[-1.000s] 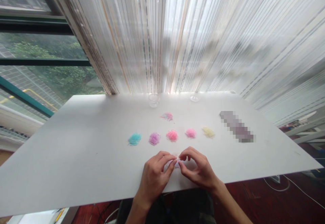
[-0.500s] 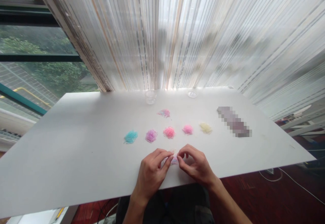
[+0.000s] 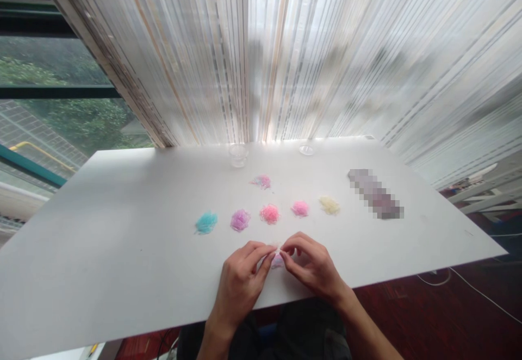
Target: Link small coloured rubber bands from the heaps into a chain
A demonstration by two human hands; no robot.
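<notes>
Close to the table's near edge, my left hand [image 3: 243, 277] and my right hand [image 3: 313, 265] meet with thumb and forefinger pinched. A tiny pale strand, seemingly a small rubber band [image 3: 278, 250], shows between the fingertips; its exact shape is too small to make out. Just below them lies a mixed pinkish-purple pile of rubber bands [image 3: 277, 262], partly covered by my fingers. Beyond my hands runs a row of small piles: teal [image 3: 206, 222], purple [image 3: 240, 219], coral pink [image 3: 269, 213], light pink [image 3: 300, 208] and pale yellow [image 3: 329, 205].
A mixed-colour pile [image 3: 262, 181] lies behind the row. Farther back stand a clear cup [image 3: 238, 155] and a clear round lid [image 3: 306, 149]. A blurred-out oblong object [image 3: 375, 193] is at the right of the white table [image 3: 101, 240]. Striped curtains [image 3: 204, 50] hang behind.
My fingertips have come closer together over the pinkish-purple pile, with the pale strand now between them. The whole view has shifted slightly; the other piles have stayed in place.
</notes>
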